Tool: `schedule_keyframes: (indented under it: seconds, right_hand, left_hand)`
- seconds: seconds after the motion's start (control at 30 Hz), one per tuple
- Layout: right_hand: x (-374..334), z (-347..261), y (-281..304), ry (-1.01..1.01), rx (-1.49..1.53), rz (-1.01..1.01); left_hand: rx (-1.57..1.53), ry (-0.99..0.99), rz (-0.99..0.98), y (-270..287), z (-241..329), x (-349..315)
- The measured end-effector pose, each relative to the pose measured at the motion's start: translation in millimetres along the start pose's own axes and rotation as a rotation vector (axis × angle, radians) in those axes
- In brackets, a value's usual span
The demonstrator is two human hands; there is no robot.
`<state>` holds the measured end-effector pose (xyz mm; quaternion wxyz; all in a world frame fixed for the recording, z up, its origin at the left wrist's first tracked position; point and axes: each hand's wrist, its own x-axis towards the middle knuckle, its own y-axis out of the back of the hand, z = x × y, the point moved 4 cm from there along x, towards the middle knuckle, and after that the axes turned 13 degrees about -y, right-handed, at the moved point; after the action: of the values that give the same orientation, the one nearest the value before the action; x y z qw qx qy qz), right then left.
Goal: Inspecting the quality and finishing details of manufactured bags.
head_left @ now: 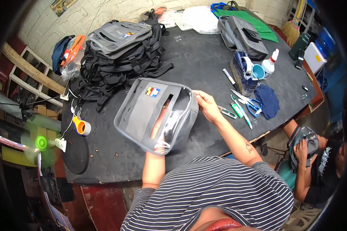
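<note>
A grey bag piece (140, 111) with a clear plastic side, dark piping and a small coloured patch is held up over the near part of the table. My left hand (160, 120) reaches into it from below and partly shows through a long slot; its fingers are mostly hidden by the fabric. At the bag's upper right corner, my right hand (207, 107) pinches the piped edge. Behind the bag stands a tall pile of black straps and bags (119, 65), topped by a similar grey bag (119, 36).
Scissors (253, 107), a green marker (236, 109), a snap-off cutter (227, 112) and a dark blue cloth (266, 101) lie right of my hand. Beyond are a spray bottle (269, 65) and a grey bag (243, 36). A fan (41, 143) spins at left; another person (302, 154) sits at right.
</note>
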<state>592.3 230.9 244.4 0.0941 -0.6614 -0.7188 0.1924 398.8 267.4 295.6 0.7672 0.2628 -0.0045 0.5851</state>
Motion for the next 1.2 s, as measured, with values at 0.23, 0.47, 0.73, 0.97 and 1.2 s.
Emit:
schedule_keyframes:
  seconds: [0.23, 0.47, 0.73, 0.97, 1.2]
  right_hand:
    - [-28, 47, 10, -0.152, -0.142, -0.043]
    - [-43, 11, -2, 0.002, -0.972, -0.071]
    - [-72, -96, -16, 0.297, -1.162, 0.08]
    - [-65, -184, 5, 0.571, -0.809, 0.344]
    - [-52, -146, 46, 0.474, -0.539, 0.095]
  left_hand:
    - [-0.485, 0.038, 0.204, 14, 25, -28]
    - [-0.547, 0.041, -0.403, 28, 53, 29]
    - [-0.611, 0.059, -0.881, -11, 63, 91]
    - [-0.078, -0.203, -0.953, -49, 92, 75]
    - [0.536, -0.656, -0.222, 14, 113, 58]
